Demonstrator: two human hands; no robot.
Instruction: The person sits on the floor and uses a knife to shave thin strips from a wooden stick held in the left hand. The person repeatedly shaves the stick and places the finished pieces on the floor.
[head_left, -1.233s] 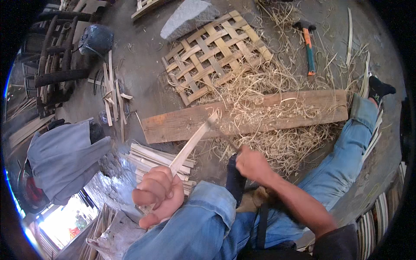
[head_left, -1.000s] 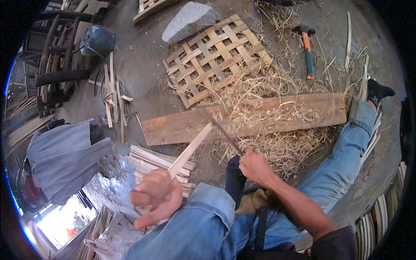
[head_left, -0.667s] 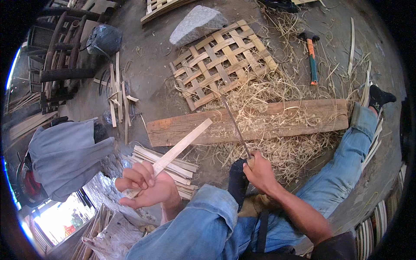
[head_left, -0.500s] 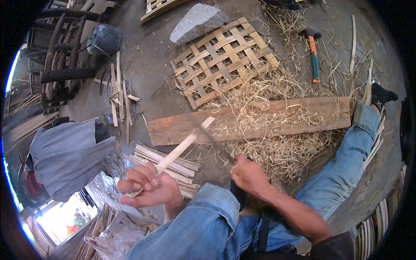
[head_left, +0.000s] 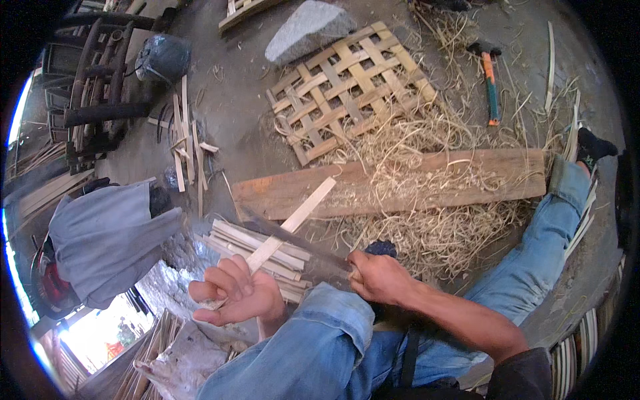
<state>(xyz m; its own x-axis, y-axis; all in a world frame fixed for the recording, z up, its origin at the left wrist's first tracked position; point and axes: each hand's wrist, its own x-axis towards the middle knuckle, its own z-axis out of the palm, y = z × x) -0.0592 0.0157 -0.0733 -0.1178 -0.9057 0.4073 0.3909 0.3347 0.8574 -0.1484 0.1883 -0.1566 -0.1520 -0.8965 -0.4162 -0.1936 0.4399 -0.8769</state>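
Observation:
A flat, pale bamboo strip (head_left: 308, 205) slants up and away from my left hand (head_left: 235, 291), whose curled fingers pinch its lower end. My right hand (head_left: 379, 277) is closed around the handle of a long knife (head_left: 308, 249). Its dark blade, blurred by motion, points left and crosses the strip a little above my left fingers. Most of the handle is hidden by my fist. Both hands are over my bent left knee, and beneath the strip a bundle of similar bamboo strips (head_left: 290, 257) lies on the ground.
Across the ground lies a wooden plank (head_left: 273, 193) covered partly in curly shavings (head_left: 427, 243). Beyond it are a woven bamboo lattice (head_left: 347, 87), a grey stone (head_left: 310, 30) and a hammer (head_left: 491, 87). A grey cloth (head_left: 110, 240) drapes over something at left.
My right hand has moved slightly left and down. The knife blade has shifted from near the strip's far end toward my left hand, which keeps its grip.

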